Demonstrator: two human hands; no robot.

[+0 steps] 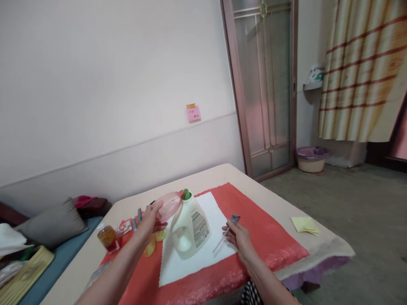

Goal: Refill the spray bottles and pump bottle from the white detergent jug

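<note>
My left hand (155, 218) is closed around the near end of a pink, see-through balloon (170, 205). The balloon's reddish knotted-looking end reaches the green mouth of a large pale plastic jug (193, 224); whether it is fixed there I cannot tell. The jug stands upright on a white sheet (171, 271), its printed label facing right. To the right of the jug, my right hand (237, 235) pinches a thin pale stick (219, 245) with a small grey piece (235, 218) at its upper end. Yellow translucent pieces (150, 248) lie beside my left wrist.
Red sheeting (254, 228) covers part of the table (280, 212). A bottle of amber liquid (108, 239) stands at left, near grey-handled tools (140, 215). Yellow paper notes (305, 225) lie near the right edge. A pink note (193, 114) is taped to the wall.
</note>
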